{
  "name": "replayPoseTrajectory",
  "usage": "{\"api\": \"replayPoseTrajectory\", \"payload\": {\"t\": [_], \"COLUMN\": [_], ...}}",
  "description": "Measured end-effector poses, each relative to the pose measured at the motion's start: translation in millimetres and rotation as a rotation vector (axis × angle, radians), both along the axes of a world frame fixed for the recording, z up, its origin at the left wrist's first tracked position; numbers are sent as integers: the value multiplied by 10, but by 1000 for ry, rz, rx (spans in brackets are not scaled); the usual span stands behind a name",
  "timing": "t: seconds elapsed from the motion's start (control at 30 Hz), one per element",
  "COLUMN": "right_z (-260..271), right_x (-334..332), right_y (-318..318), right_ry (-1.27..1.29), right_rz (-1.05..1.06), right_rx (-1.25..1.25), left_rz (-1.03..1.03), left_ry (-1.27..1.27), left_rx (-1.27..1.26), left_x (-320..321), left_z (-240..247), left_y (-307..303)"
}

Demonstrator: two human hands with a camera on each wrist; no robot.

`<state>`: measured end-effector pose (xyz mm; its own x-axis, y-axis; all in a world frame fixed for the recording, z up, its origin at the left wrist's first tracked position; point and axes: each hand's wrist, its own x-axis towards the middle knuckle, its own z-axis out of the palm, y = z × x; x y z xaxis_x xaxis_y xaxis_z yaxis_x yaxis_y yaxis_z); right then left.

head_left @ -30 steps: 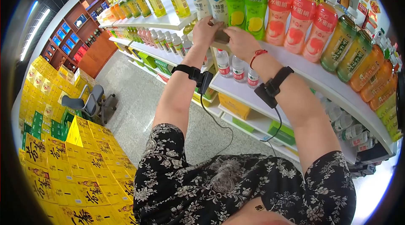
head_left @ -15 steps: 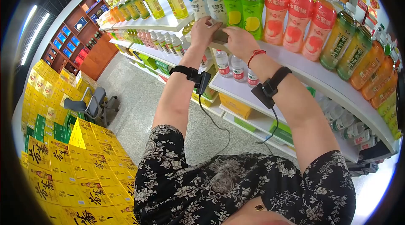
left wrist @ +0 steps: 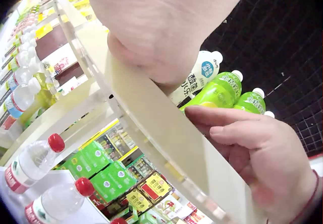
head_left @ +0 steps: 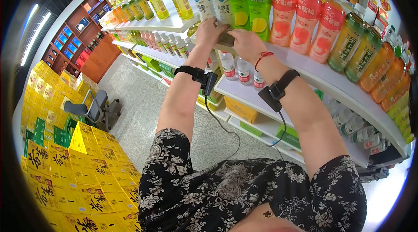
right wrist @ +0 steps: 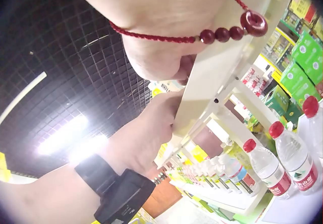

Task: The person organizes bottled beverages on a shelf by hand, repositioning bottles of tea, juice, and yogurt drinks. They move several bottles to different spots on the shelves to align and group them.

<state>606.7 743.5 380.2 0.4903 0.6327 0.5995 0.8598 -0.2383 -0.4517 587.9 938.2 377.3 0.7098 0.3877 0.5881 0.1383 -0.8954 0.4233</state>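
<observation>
In the head view, my left hand (head_left: 210,34) rests at the front edge of the top shelf (head_left: 320,70), below two white-labelled bottles (head_left: 220,0). My right hand (head_left: 248,44) lies close beside it, below the green lemon bottles (head_left: 260,8). Their thumbs point toward each other across the edge. The left wrist view shows the right hand (left wrist: 262,151) against the pale shelf board (left wrist: 151,115), index finger fairly straight, other fingers loosely bent, holding nothing visible. In the right wrist view, the left hand (right wrist: 151,128) touches the board (right wrist: 207,78); its fingertips are hidden.
Peach bottles (head_left: 283,14) and darker tea bottles (head_left: 346,38) line the shelf on the right. Water bottles (head_left: 243,72) stand on the shelf below. Yellow cartons (head_left: 89,166) are stacked at left, near an office chair (head_left: 93,105). Cables hang from both wrist cameras.
Both hands have stayed at the shelf edge. Only the head view has shifted slightly, and the bottles keep their places.
</observation>
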Motion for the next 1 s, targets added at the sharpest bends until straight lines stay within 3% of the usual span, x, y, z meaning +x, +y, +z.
{"api": "replayPoseTrajectory", "payload": {"t": [0.2,0.47,1.0], "right_z": [-32,-31,-12], "right_x": [33,15,29], "right_y": [15,20,13], "right_ry": [-27,-21,26], "right_rz": [51,56,35], "right_rx": [-11,-8,-41], "left_rz": [-59,44,36], "left_ry": [46,5,-1], "left_rx": [-6,-48,-37], "left_x": [-32,-235,-8], "left_z": [79,271,173], "left_y": [-14,-376,-144]}}
